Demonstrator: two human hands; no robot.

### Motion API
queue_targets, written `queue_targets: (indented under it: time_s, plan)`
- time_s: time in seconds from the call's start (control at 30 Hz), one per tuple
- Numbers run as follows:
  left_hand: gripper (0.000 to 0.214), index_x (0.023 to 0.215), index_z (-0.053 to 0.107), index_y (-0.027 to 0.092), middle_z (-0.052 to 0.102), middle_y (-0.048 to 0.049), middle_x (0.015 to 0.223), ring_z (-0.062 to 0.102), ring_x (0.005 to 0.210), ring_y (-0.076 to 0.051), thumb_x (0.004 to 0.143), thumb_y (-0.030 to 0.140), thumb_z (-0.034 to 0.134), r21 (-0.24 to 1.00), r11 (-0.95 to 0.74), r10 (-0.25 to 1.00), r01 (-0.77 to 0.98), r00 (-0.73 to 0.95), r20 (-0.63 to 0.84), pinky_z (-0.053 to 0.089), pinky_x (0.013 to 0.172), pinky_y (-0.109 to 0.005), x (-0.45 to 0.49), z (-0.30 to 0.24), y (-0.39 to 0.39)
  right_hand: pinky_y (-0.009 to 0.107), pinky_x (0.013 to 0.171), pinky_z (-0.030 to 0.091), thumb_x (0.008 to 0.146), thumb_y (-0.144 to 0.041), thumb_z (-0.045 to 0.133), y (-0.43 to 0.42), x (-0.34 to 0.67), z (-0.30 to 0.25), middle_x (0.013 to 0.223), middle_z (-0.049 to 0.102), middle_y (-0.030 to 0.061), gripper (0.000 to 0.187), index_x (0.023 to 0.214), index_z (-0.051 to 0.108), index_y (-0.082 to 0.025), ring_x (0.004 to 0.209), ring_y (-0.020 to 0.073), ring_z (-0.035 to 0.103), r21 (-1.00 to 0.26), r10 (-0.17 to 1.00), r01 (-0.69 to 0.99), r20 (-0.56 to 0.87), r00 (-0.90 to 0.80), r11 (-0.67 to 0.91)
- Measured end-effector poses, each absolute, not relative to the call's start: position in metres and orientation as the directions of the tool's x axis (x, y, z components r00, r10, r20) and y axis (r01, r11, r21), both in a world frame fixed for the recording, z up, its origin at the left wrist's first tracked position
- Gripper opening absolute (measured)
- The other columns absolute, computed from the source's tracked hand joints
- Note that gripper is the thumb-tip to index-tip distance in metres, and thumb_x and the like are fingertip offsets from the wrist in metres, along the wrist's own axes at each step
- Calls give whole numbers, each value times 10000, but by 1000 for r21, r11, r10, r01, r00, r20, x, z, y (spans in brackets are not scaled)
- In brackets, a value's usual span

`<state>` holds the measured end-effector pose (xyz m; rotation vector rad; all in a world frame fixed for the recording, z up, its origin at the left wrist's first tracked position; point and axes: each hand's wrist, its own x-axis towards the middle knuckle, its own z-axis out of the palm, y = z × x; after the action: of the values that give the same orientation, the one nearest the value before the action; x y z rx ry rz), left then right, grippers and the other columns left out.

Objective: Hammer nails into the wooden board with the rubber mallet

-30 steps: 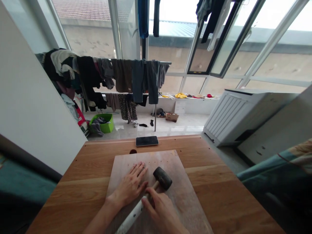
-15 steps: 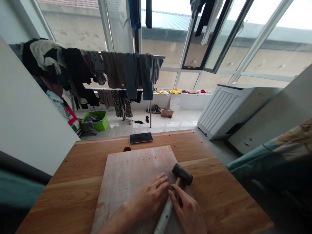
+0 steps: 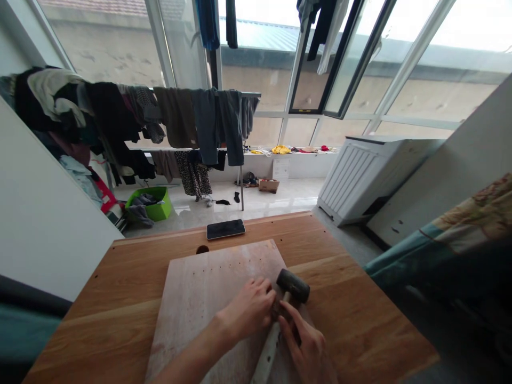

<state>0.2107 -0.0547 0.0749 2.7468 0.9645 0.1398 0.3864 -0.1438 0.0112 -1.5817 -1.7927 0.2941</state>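
Note:
A black-headed mallet (image 3: 293, 285) with a pale, worn handle lies slantwise on a thin wooden board (image 3: 200, 290). A row of small dark holes runs near the board's far edge. My left hand (image 3: 254, 304) is above the board with its fingers curled in, its tips near the mallet's handle. Just right of it, my right hand (image 3: 306, 338) has thumb and forefinger drawn together over the handle. Something small and dark shows between the fingertips of both hands, too hidden to name. Part of the handle is covered by my hands.
The board rests on a wooden table (image 3: 352, 314). A phone (image 3: 226, 229) lies by the far edge, near a round dark hole (image 3: 202, 249). Beyond are a laundry rack (image 3: 251, 94), a green basket (image 3: 162, 205) and a white cabinet (image 3: 348, 176). A curtain (image 3: 424, 240) hangs right.
My left hand's fingers have gone from stretched flat on the board to curled in toward my right fingertips. The whole view has shifted slightly; the mallet stays on the board.

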Motion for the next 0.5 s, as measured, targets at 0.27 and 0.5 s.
queue_targets:
  time_s: [0.27, 0.5]
  plan:
    - [35, 821, 648, 166, 689, -80, 932, 642, 919, -245, 819, 194, 629, 257, -759, 621, 599, 784, 5, 484, 850, -358, 210, 76, -38, 277, 797, 623, 1019, -500, 418, -144, 386, 15, 1096, 789, 65, 435, 1213, 698, -230, 951, 238, 772, -649, 950, 739, 309, 38, 181]
    - [330, 1129, 636, 220, 710, 14, 836, 657, 753, -138, 827, 110, 562, 778, -393, 900, 490, 380, 215, 491, 750, -244, 198, 61, 11, 355, 774, 611, 970, -536, 484, -135, 381, 24, 1007, 800, 90, 518, 1367, 607, -226, 882, 287, 775, -611, 998, 792, 48, 42, -4]
